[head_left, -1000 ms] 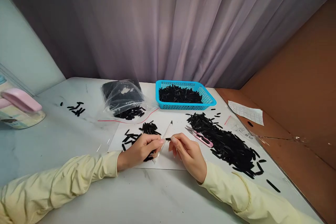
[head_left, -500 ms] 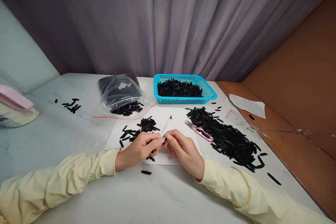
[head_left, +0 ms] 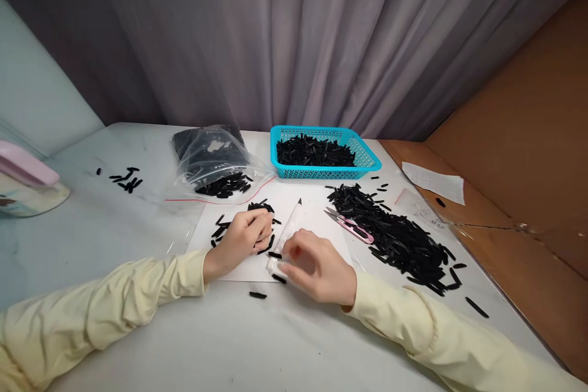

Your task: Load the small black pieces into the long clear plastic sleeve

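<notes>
My left hand (head_left: pixel 243 236) is closed, fingers curled in, over the white sheet (head_left: pixel 316 220); what it holds, if anything, is hidden. Beneath and around it lie small black strips (head_left: pixel 220 229), fuzzy-edged. My right hand (head_left: pixel 319 266) is open, thumb and forefinger apart, by a single black strip (head_left: pixel 275 255); another dark strip (head_left: pixel 278 278) lies just below. Between the hands a white pencil-like stick (head_left: pixel 290 220) with a dark pointed tip slants away from me, its near end beside my right fingers.
A blue basket (head_left: pixel 321 174) full of black strips stands at the back. Left of it lies a clear zip bag (head_left: pixel 209 162) with more. On the right are a big heap of strips (head_left: pixel 395 239), pink thread snips (head_left: pixel 351 226) and a paper slip (head_left: pixel 434 182). A pink-handled container (head_left: pixel 32 187) stands far left.
My hands, together at the fingertips before, have parted. The left has moved slightly up and left and curled closed; the right has opened and dropped near a black strip at the sheet's front.
</notes>
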`<state>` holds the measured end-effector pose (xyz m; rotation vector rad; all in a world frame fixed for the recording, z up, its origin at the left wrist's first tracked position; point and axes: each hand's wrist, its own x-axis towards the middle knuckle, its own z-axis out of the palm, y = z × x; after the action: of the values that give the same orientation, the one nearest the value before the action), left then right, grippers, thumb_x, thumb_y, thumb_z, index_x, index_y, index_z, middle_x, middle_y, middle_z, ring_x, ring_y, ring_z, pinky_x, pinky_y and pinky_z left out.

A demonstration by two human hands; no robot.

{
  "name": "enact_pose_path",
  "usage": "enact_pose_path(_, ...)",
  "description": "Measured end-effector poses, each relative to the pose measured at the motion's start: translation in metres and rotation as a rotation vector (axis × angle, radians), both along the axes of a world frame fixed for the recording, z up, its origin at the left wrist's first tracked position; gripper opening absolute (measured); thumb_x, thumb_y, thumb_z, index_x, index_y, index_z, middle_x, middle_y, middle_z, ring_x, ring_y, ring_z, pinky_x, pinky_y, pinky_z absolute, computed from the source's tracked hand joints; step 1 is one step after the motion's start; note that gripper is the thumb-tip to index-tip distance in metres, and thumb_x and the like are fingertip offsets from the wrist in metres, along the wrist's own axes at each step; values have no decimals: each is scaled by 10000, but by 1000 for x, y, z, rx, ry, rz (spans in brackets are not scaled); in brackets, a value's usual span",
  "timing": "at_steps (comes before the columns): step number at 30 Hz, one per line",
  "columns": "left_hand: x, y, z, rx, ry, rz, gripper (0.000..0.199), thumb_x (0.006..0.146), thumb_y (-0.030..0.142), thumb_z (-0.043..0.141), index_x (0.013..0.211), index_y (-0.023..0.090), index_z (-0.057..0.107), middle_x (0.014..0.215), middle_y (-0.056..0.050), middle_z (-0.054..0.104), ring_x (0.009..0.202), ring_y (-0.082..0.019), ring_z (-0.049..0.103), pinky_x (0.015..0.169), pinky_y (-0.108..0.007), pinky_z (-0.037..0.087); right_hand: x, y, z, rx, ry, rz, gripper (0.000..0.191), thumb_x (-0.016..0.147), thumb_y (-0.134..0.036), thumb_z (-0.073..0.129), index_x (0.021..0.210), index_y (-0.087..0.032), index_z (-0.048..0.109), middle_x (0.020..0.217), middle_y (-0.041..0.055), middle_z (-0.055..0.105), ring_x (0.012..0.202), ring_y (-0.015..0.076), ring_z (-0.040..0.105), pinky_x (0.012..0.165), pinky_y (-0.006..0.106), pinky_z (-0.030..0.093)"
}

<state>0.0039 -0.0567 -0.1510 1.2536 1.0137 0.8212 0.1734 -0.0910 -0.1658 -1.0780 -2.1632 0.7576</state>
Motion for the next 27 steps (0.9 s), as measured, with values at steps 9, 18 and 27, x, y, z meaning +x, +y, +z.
enact_pose_path(9,-5,7,18,246,209,-132,354,836,276,425,534,190,262,477,73,258,418,-51,246,408,-204,209,4,-3,-8,238,-222,342,145,852,-139,343,911,-156,474,703,66,556,608,175,432,560,277,347)
enact_pose_path(18,-28,-54,40,1138,1227,-922,199,774,72,458,607,171,501,516,-9,533,357,-131,385,389,-297,160,3,3,-5,-202,76,108,174,874,-279,445,845,-169,575,553,-32,462,477,98,341,462,220,283)
enact_pose_path(27,-23,-48,32,1167,1346,-831,224,851,144,480,637,167,539,563,-32,573,453,-164,498,420,-271,277,0,7,-9,-422,369,-85,291,845,-397,517,1001,-159,580,616,-5,555,556,126,496,547,257,393)
